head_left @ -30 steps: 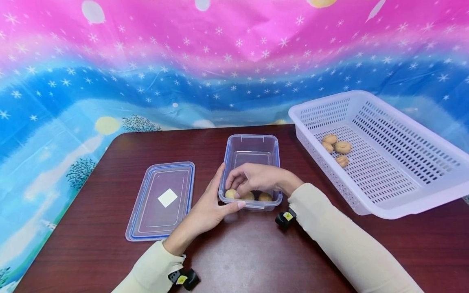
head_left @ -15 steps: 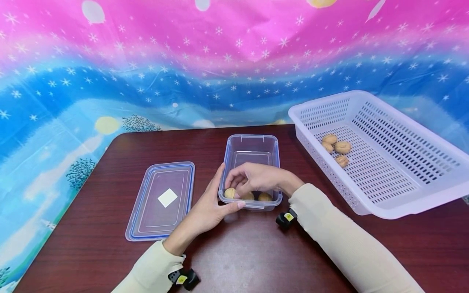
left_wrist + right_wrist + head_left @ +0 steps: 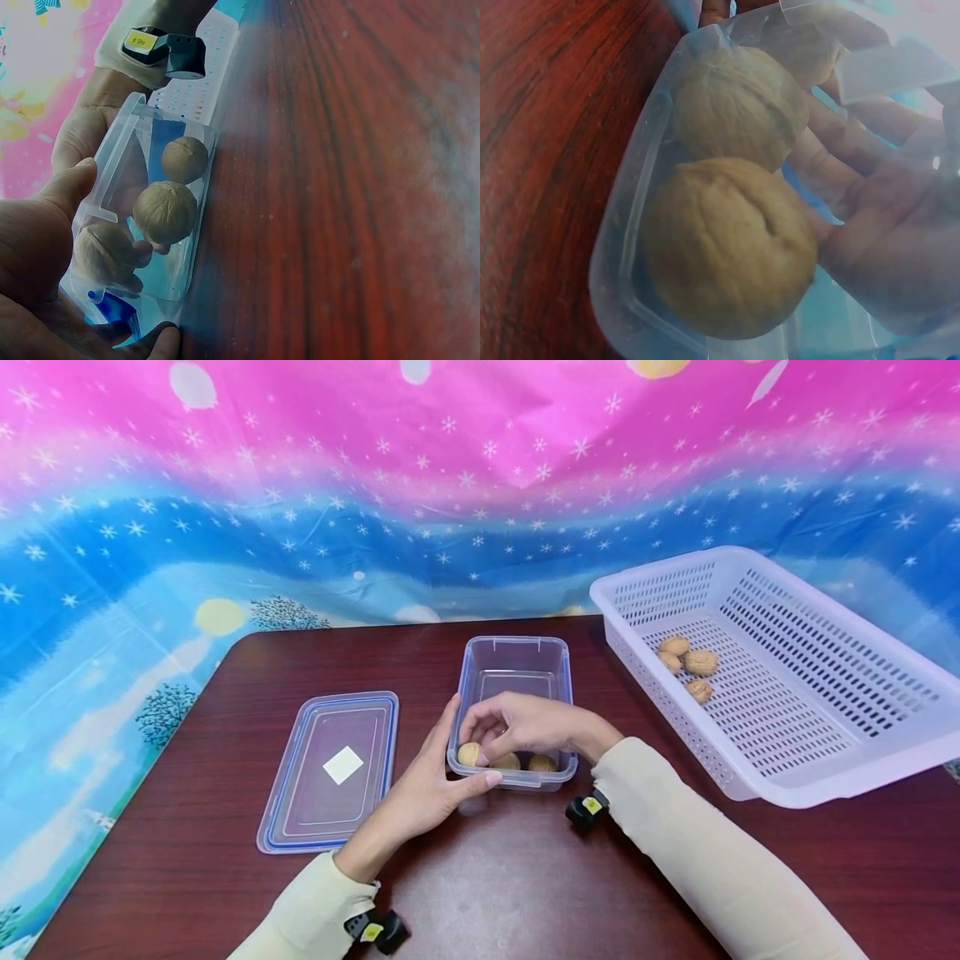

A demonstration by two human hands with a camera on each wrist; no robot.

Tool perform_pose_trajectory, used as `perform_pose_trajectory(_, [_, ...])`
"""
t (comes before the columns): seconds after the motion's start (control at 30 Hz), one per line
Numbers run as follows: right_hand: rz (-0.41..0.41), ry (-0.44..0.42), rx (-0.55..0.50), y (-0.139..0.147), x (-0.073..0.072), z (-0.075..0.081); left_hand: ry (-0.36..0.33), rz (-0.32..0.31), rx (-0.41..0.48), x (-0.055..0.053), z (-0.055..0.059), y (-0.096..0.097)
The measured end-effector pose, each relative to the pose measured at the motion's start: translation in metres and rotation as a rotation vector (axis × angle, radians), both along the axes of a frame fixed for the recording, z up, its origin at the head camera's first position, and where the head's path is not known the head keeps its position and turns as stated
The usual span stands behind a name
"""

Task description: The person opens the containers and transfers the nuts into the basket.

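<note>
A clear plastic food container point(image 3: 517, 643) stands in the middle of the table. My left hand point(image 3: 420, 797) holds its near left corner, thumb on the front rim and fingers along the left wall. Reaching inside, my right hand point(image 3: 532, 722) pinches a walnut point(image 3: 469, 754) in that same corner; the left wrist view shows this walnut point(image 3: 101, 251) through the wall with fingertips against it. Two more walnuts line the front wall, a middle walnut point(image 3: 507, 762) and a right walnut point(image 3: 542, 763). The right wrist view has the right walnut point(image 3: 727, 247) closest, partly behind plastic.
A clear lid point(image 3: 311, 802) with a blue seal and a white square label lies left of the container. At the right stands a large white slotted basket point(image 3: 810, 693) with several walnuts point(image 3: 701, 662) in its left part. A patterned cloth point(image 3: 450, 527) hangs behind the table point(image 3: 480, 893).
The pinched walnut has shifted very slightly left in the corner, along with my right fingertips. My left hand, the container, lid and basket stay in place.
</note>
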State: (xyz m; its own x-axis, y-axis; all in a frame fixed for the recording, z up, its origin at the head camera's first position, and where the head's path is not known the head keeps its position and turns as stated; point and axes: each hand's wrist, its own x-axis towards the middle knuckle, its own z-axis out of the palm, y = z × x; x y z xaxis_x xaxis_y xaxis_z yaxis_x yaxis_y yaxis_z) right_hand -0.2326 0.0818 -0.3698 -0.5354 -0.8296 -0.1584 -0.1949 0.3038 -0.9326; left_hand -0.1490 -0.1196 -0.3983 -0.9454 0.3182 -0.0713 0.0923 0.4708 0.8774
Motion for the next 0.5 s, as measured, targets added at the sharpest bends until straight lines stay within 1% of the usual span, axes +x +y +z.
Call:
perform_pose_trajectory(0.27, [0.039, 0.027, -0.002, 0.0001, 0.0007, 0.0012, -0.003, 0.009, -0.01, 0.001, -0.0003, -0.0005])
perform_pose_trajectory(0.5, [0.036, 0.047, 0.004, 0.0003, 0.0012, 0.0019, -0.003, 0.004, -0.01, 0.0004, -0.0001, -0.0006])
